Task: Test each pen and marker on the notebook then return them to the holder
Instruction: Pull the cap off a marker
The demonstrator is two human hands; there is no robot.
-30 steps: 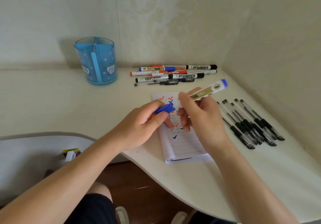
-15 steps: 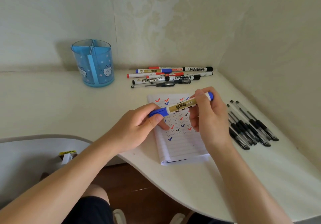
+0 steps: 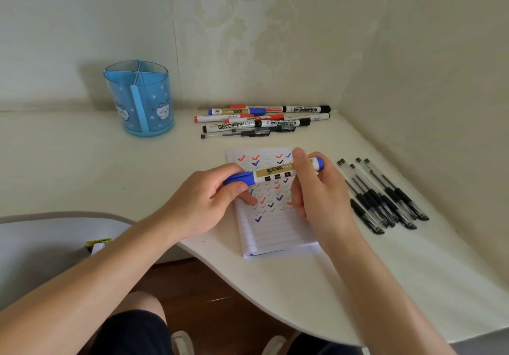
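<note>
A blue whiteboard marker (image 3: 272, 173) lies level above the notebook (image 3: 271, 233), its blue cap seated on the left end. My left hand (image 3: 203, 203) grips the capped end. My right hand (image 3: 316, 186) pinches the barrel near its blue tail. The notebook's lined page carries rows of red, blue and black ticks. The blue holder (image 3: 139, 98) with cat pictures stands at the back left with nothing in it. Several markers and pens (image 3: 261, 120) lie in a row by the back wall. Several black gel pens (image 3: 382, 195) lie to the right of the notebook.
The white desk (image 3: 82, 167) meets walls at the back and on the right. Its curved front edge runs under my arms, with my knees and a wood floor below. A grey surface (image 3: 41, 244) with a small yellow-labelled box (image 3: 96, 244) sits lower left.
One second ago the cap was off in my left hand and the marker tilted up in my right. The cap went onto the tip, and both hands now hold the marker level.
</note>
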